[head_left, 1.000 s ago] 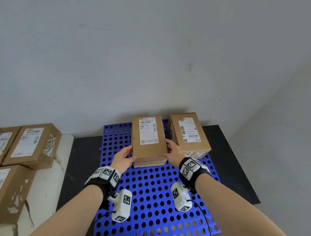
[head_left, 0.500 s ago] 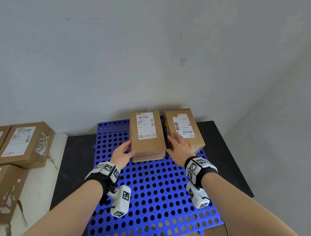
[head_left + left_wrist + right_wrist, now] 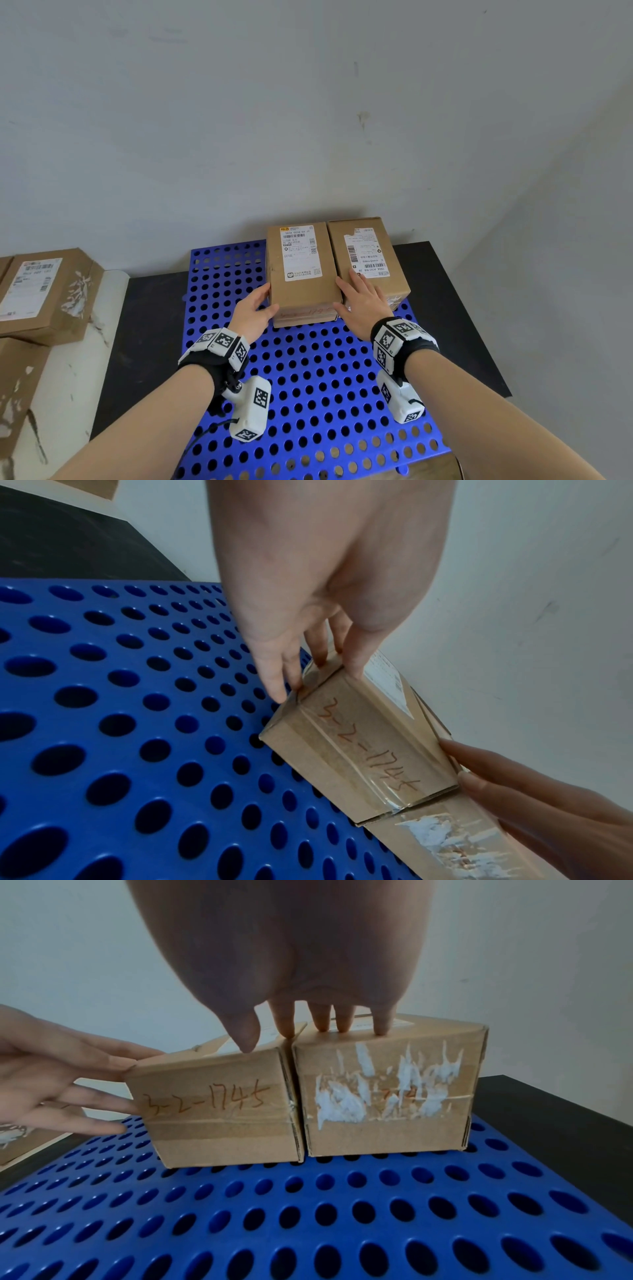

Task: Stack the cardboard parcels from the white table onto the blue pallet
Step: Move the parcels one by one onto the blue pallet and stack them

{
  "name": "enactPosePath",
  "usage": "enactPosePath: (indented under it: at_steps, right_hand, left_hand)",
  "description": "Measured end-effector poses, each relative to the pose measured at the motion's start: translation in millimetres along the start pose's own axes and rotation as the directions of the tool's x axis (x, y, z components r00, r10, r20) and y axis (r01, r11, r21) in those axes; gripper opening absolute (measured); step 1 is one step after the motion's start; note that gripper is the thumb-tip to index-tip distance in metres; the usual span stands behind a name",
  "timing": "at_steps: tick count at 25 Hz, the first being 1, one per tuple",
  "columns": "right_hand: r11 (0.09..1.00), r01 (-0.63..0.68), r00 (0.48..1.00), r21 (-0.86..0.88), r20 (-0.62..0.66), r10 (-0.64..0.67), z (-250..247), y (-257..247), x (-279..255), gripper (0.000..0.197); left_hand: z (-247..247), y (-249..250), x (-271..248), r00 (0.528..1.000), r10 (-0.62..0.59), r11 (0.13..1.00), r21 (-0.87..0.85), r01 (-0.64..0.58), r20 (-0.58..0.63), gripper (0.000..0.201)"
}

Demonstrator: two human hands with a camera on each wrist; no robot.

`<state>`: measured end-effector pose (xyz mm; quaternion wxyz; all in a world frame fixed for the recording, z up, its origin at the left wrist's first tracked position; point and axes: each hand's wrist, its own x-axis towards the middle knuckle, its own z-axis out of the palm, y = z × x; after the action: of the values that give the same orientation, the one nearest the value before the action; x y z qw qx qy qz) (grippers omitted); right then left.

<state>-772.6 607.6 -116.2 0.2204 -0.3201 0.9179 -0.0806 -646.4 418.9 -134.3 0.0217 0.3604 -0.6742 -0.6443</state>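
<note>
Since half a second ago, my right hand (image 3: 363,301) has slid further onto the boxes, and the left parcel (image 3: 301,270) now sits snug against the right parcel (image 3: 371,257), their sides touching where a narrow gap showed before. My right hand lies flat and open: in the right wrist view the thumb rests on the top near edge of the left parcel while the other fingertips (image 3: 382,1026) rest on top of the right parcel, gripping nothing. My left hand (image 3: 251,310) is open too, its straight fingers pressed against the left side of the left parcel at its near corner, the thumb on the top edge; it curls round nothing.

Both parcels stand on the far right part of the blue pallet (image 3: 308,373), labels facing up. On the near face of the left one I read "3-2-1745" in orange; torn white label residue marks the near face of the right one.

Further out, the pallet lies on a black surface (image 3: 150,315). To the left, more cardboard parcels (image 3: 44,294) wait on the white table (image 3: 65,387). A grey wall (image 3: 274,120) stands behind.
</note>
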Motion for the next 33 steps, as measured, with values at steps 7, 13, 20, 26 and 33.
enactPosePath:
  at_steps: [7,13,20,26,33]
  right_hand:
    - [1.0,0.017,1.0,-0.011,0.015,-0.016,-8.9,-2.2,-1.9,0.058]
    - [0.982,0.136,0.978,-0.13,-0.138,-0.154,-31.4,-23.9,-5.4,0.042]
    - [0.865,0.348,0.899,-0.362,-0.133,-0.417,-50.4,-72.4,-12.1,0.037]
    - [0.795,0.445,0.853,-0.413,-0.075,-0.516,-34.6,-149.0,-49.4,0.037]
    - [0.764,0.46,0.826,-0.452,-0.099,-0.555,9.5,-272.3,-130.9,0.041]
  left_hand:
    - [3.6,1.7,-0.4,0.998,0.065,0.98,0.19,-0.062,-0.007,0.051]
    - [-8.5,15.4,-21.9,0.983,0.182,0.746,0.656,-0.117,-0.031,0.043]
    - [-46.6,38.8,-70.4,0.937,0.332,0.347,0.938,-0.011,-0.112,0.038]
    - [-111.2,29.4,-144.9,0.91,0.358,0.297,0.95,0.101,-0.209,0.035]
    - [-207.4,-9.0,-252.5,0.857,0.418,0.297,0.937,0.184,-0.3,0.033]
